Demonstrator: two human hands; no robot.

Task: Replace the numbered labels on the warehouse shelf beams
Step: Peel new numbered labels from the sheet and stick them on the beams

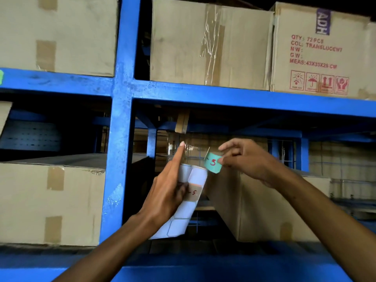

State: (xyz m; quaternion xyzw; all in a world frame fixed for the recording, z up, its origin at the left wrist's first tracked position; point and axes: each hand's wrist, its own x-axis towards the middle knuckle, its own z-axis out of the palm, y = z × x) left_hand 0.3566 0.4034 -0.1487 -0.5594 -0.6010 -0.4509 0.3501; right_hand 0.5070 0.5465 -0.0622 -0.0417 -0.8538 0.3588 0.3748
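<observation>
**Kid:** Blue beam at the bottom [223, 269] is closest to you, and your 2 arms reach up over it. What is in your left hand [168, 190]?

**Helper:** You pinch a white sticker sheet [187, 210] with your thumb and lower fingers. Your pointer finger sticks straight up. A brown label marked 5 [192, 194] sits on the sheet, right by your thumb.

**Kid:** And your right hand [244, 159]?

**Helper:** You hold the green label marked 3 [212, 162] by its right edge, between your thumb and fingertips. It hangs in the air, just beside the top of the sheet. It is not on any beam yet.

**Kid:** Where does it go?

**Helper:** I think on the blue beam above your hands [223, 96], under the brown boxes [209, 45]. It has no label that I can see there.

**Kid:** What can go wrong?

**Helper:** It looks bent already, so the sticky side may fold on itself. Then it sticks shut and is spoiled. It may also grab your fingers and tear when you pull away.

**Kid:** Anything else?

**Helper:** The beam looks dusty and scratched. Dust can stop the glue, so the label may peel off later. If you press 1 corner first, it may go on crooked. Your left grip is loose too, so the sheet could slip down.
</observation>
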